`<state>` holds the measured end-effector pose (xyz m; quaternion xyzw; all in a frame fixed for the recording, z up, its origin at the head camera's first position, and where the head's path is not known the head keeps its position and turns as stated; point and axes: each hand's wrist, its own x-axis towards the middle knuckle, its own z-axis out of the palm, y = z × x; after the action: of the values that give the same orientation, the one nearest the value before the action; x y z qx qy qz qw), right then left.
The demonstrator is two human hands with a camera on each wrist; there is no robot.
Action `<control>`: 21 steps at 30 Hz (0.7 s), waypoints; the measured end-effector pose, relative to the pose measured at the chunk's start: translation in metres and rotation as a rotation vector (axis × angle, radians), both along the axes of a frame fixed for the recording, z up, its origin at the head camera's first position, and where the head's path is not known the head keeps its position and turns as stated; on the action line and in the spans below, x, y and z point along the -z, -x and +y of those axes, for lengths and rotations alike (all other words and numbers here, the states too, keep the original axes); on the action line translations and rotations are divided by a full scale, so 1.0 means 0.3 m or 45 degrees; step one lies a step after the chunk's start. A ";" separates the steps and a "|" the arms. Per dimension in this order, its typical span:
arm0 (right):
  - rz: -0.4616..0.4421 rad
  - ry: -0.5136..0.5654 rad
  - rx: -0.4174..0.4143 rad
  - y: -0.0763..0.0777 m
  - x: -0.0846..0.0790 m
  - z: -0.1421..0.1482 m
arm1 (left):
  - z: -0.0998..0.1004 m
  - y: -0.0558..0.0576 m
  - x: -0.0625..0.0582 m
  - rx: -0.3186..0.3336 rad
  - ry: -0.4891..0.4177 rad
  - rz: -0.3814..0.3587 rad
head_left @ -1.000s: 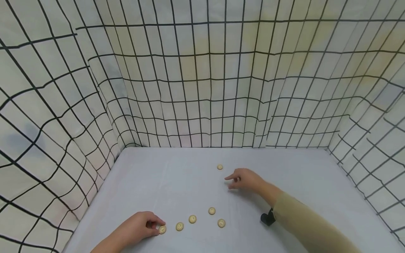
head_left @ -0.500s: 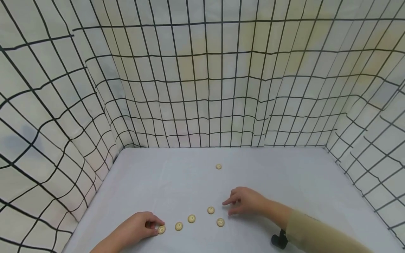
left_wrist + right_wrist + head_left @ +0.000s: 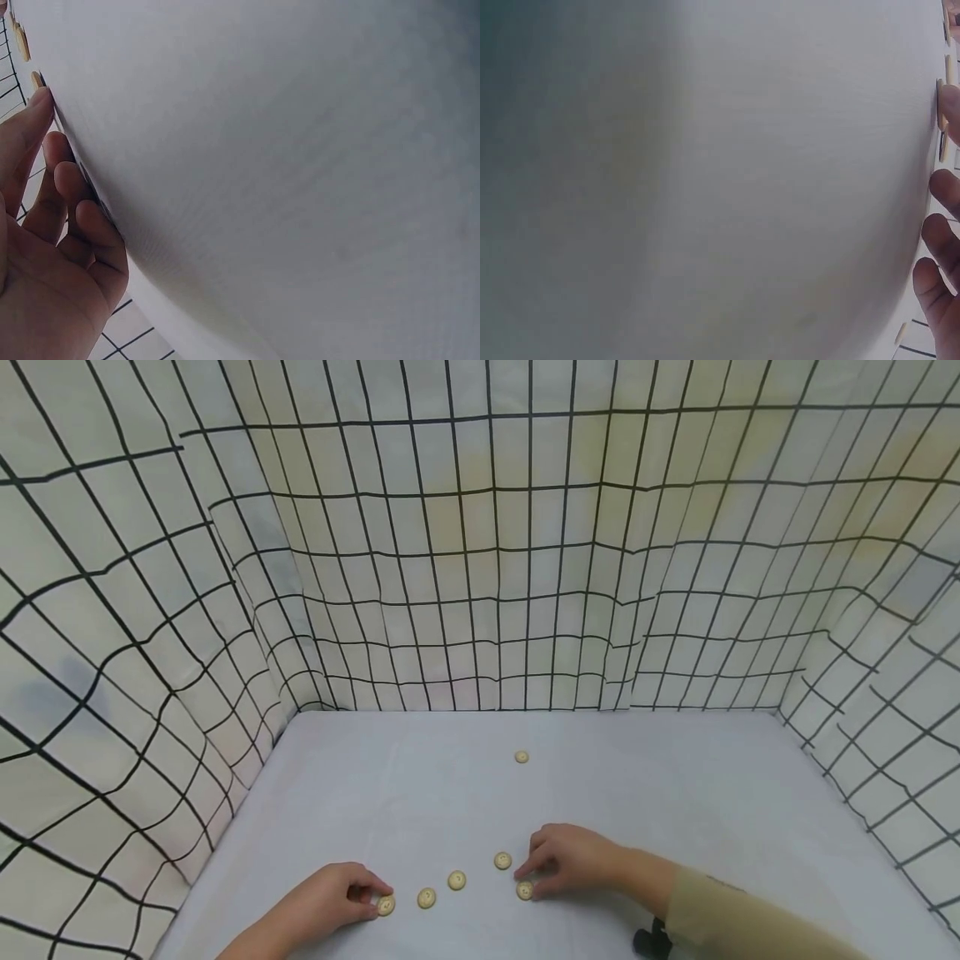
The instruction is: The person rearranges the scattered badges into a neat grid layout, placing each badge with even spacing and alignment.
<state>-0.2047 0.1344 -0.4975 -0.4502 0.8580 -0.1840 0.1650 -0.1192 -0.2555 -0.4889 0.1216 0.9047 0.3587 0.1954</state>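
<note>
A: Nearest first. What has the left hand [image 3: 330, 896]?

B: The leftmost button [image 3: 386, 906], down on the white table [image 3: 660, 760]. Thumb and index finger pinch its rim; the other fingers are bent, loosely.

A: Why the rim?

B: Inference: a low, flat disc gives fingertips little else to grip. The face stays visible too.

A: Next out?

B: Second button [image 3: 427, 897], untouched, just beside it. Then the right hand [image 3: 573, 860]: index finger and thumb astride the right-hand button [image 3: 523, 891], thumb on the near side. Cannot tell whether that pinch is firm. In the right wrist view the other fingertips are spaced apart.

A: Beyond?

B: Third button [image 3: 457, 880], then the fourth button [image 3: 502, 861], just beyond the right-hand one. With the leftmost and second they make a slanting row; the spacing looks deliberate, my judgement.

A: Farthest?

B: Far button [image 3: 522, 757], alone, well apart; behind it, the gridded wall [image 3: 480, 577].
</note>
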 end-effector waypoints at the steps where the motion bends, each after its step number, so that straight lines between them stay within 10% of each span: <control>1: 0.012 -0.006 -0.012 0.001 0.001 -0.003 | 0.001 0.001 0.000 -0.001 -0.001 -0.001; 21: 0.035 -0.083 -0.119 0.015 -0.012 -0.019 | 0.001 0.002 0.003 -0.002 0.002 0.007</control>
<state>-0.2091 0.1286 -0.4938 -0.4868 0.8437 -0.1417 0.1762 -0.1197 -0.2551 -0.4899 0.1219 0.9055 0.3578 0.1927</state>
